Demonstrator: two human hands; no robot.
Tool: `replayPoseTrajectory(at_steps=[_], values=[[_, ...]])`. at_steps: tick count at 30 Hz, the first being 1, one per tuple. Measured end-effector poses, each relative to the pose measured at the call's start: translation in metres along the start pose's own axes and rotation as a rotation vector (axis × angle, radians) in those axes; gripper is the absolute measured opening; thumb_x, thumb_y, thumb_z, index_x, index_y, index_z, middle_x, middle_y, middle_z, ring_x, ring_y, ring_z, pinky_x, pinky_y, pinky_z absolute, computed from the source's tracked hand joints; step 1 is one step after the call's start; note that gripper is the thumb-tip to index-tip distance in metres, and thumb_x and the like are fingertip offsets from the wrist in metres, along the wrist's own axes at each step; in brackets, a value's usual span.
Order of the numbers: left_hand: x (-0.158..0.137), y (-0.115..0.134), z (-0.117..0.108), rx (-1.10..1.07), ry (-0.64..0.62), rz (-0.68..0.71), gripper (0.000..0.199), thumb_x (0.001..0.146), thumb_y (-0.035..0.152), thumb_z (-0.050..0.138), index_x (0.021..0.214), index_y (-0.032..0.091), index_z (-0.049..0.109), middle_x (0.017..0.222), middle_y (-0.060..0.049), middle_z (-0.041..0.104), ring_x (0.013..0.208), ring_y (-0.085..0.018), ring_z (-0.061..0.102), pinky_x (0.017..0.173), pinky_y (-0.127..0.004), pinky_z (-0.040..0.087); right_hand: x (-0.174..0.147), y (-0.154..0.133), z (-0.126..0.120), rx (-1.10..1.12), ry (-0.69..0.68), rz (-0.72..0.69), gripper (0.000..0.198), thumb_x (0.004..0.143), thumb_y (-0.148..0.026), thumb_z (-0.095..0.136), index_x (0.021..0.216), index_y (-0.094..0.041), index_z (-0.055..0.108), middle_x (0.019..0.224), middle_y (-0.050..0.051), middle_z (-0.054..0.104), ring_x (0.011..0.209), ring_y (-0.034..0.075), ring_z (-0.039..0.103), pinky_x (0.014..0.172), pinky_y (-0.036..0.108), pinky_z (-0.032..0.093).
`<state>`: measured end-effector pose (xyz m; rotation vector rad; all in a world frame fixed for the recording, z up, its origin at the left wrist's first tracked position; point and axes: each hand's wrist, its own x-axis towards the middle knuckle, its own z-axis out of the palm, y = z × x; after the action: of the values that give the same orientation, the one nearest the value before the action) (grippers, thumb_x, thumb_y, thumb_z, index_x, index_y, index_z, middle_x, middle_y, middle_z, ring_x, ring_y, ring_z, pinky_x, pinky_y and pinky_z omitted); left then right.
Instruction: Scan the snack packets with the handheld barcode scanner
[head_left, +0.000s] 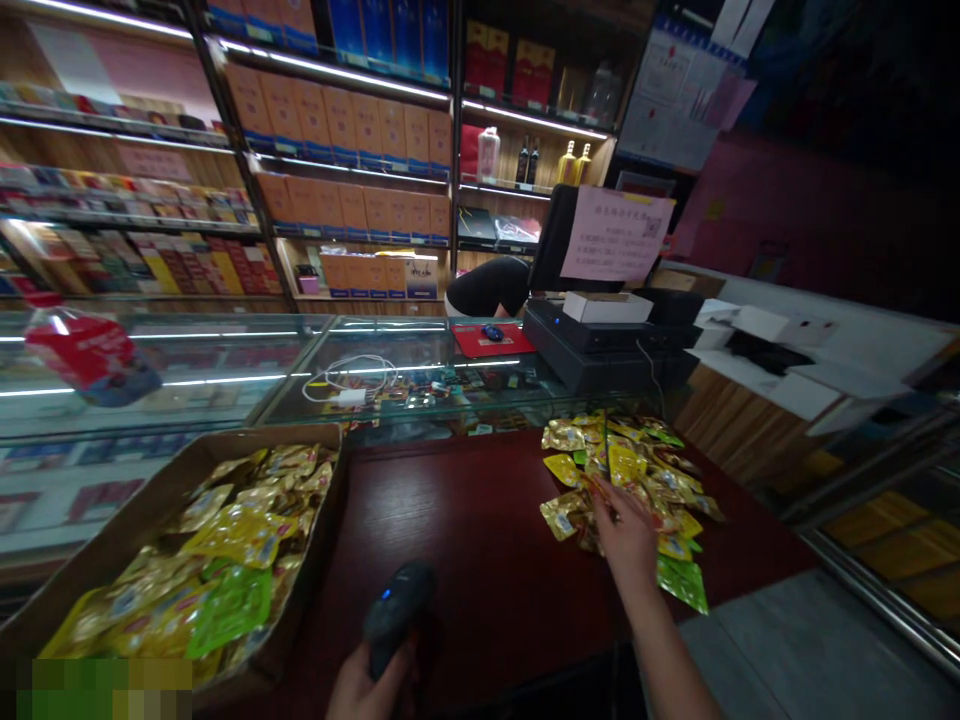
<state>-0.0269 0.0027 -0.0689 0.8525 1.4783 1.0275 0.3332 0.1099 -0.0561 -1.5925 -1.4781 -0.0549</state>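
Note:
My left hand is wrapped round the handle of a dark handheld barcode scanner, which shows a small blue light. It is at the lower middle, above the dark red tabletop. On the right, my right hand is at the near side of a loose pile of small gold and yellow snack packets. Its fingers are curled down and look pinched on a packet, though the fingertips are partly hidden. A green packet lies close to that wrist. An open cardboard box of similar packets stands at the left.
Behind the table runs a glass display counter with a white cable and charger, a red mouse pad and a checkout machine. A red-labelled bottle stands at left. A person's dark sleeve shows beyond.

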Motion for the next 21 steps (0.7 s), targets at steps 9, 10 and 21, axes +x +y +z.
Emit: replayPoseTrajectory(at_steps=[9, 10, 21], values=[[-0.006, -0.002, 0.003, -0.094, 0.057, 0.032, 0.055, 0.060, 0.068, 0.076, 0.068, 0.016, 0.061, 0.048, 0.000, 0.060, 0.034, -0.013, 0.052, 0.034, -0.022, 0.040, -0.069, -0.105, 0.070, 0.476, -0.661, -0.104, 0.064, 0.071, -0.003, 0.059, 0.122, -0.039, 0.070, 0.133, 0.001, 0.067, 0.123, 0.032, 0.054, 0.113, 0.056, 0.028], [-0.006, -0.003, 0.002, -0.090, 0.055, 0.023, 0.056, 0.059, 0.068, 0.076, 0.070, 0.015, 0.062, 0.048, 0.000, 0.061, 0.035, -0.013, 0.053, 0.034, -0.022, 0.041, -0.073, -0.106, 0.072, 0.490, -0.648, -0.109, 0.066, 0.069, -0.003, 0.059, 0.125, -0.037, 0.068, 0.135, 0.001, 0.065, 0.125, 0.032, 0.053, 0.114, 0.054, 0.027], [-0.007, -0.003, -0.002, -0.161, 0.060, 0.029, 0.062, 0.057, 0.069, 0.079, 0.081, 0.014, 0.067, 0.052, 0.000, 0.063, 0.035, -0.012, 0.052, 0.033, -0.022, 0.041, -0.076, -0.116, 0.117, 0.244, -0.412, 0.126, 0.063, 0.069, -0.053, 0.082, 0.120, -0.021, 0.063, 0.155, 0.019, 0.042, 0.149, 0.041, 0.020, 0.120, 0.061, -0.007]])
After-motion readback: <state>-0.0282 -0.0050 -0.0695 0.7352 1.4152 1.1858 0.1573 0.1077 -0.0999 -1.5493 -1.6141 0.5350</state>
